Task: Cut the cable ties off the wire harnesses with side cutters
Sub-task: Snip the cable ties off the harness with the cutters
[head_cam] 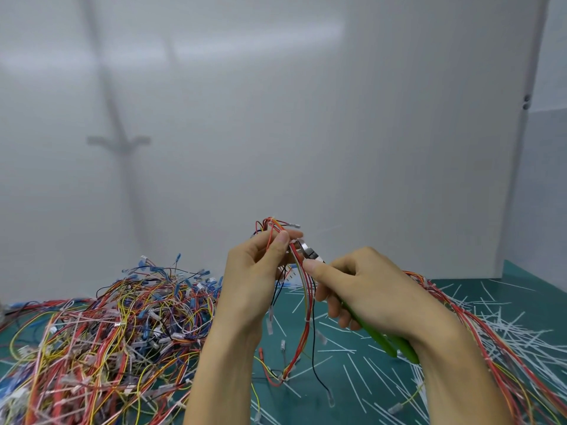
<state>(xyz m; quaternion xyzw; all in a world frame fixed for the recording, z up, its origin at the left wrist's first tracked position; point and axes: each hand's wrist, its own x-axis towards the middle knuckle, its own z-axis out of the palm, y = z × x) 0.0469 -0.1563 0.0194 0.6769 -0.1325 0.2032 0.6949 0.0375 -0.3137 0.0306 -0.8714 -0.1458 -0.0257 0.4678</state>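
Observation:
My left hand (257, 271) pinches a wire harness (303, 305) of red, orange, yellow and black wires, held up above the green mat. A white cable tie (293, 242) wraps the bundle just beside my left thumb. My right hand (365, 289) grips the green-handled side cutters (380, 338), and their metal jaws (308, 251) sit right at that tie. The harness hangs down from my hands, with another white tie (306, 319) lower on it.
A large tangled heap of harnesses (107, 342) covers the mat on the left. More red and orange harnesses (497, 342) stretch along the right. Several cut white tie pieces (503, 326) litter the green mat (343, 378). A white wall panel (276, 118) stands behind.

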